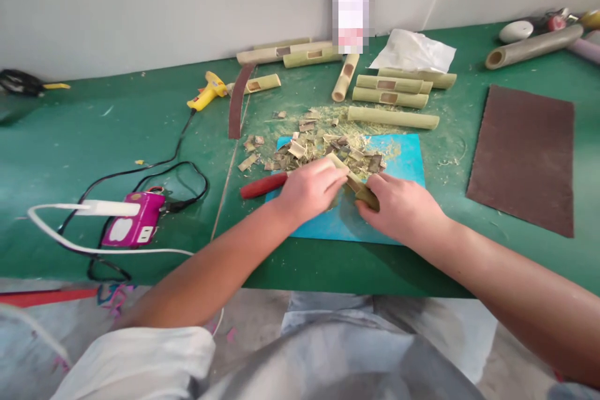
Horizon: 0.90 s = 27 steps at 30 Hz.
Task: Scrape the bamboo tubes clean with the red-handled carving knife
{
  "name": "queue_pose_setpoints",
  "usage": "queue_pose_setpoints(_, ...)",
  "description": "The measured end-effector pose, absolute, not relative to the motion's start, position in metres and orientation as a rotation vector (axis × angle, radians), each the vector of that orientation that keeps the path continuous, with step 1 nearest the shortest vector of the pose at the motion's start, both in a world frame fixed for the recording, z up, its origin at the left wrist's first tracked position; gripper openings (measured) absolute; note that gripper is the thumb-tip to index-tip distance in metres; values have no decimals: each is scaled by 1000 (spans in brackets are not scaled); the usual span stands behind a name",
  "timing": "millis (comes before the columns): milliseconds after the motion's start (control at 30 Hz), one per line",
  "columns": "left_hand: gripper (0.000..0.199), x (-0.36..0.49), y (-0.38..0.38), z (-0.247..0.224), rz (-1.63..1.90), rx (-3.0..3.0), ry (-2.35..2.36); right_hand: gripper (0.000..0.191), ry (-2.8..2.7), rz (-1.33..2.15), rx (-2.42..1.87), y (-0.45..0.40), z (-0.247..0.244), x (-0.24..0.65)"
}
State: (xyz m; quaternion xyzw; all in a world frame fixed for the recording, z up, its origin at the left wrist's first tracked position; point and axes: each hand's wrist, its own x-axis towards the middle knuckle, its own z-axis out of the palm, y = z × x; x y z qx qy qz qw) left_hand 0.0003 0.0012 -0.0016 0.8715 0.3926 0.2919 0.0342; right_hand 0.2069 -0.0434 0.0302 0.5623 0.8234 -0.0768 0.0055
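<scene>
A pale green bamboo tube [355, 182] is held slantwise above a blue mat [323, 227]. My left hand [312, 186] is closed at its upper part, with the fingers bent over it. Around the lower end my right hand [405, 201] is wrapped, thumb near the tip. A red handle [264, 185] lies just left of my left hand; whatever it belongs to is hidden. Bamboo chips [297, 150] and shavings are heaped on the mat behind my hands.
Several cut bamboo tubes [392, 117] lie behind the mat, some with square openings. A yellow glue gun [206, 95], brown strip [238, 106] and purple power socket [135, 219] with cords are at left. A brown sheet [522, 159] and grey tube [534, 48] are at right.
</scene>
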Motion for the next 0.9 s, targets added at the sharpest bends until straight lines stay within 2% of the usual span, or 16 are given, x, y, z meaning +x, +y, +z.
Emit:
queue_pose_setpoints(367,27,8,-12,1,923,2690,1293,23,2569,-312,1786,-43,30,206)
queue_pose_setpoints(467,27,10,-14,1,825,2718,1201,22,2556,-337,1781,-43,32,206)
queue_pose_setpoints(600,25,13,-16,1,901,2746,1243,24,2538,-366,1784,-43,33,207)
queue_pose_setpoints(700,25,16,-18,3,834,2781,1142,23,2543,-372,1784,-43,33,207)
queue_pose_setpoints(800,28,17,-19,5,941,2785,1238,24,2548,-375,1788,-42,32,207)
queue_pose_setpoints(900,26,14,-19,5,831,2844,1148,23,2557,-368,1786,-42,33,207)
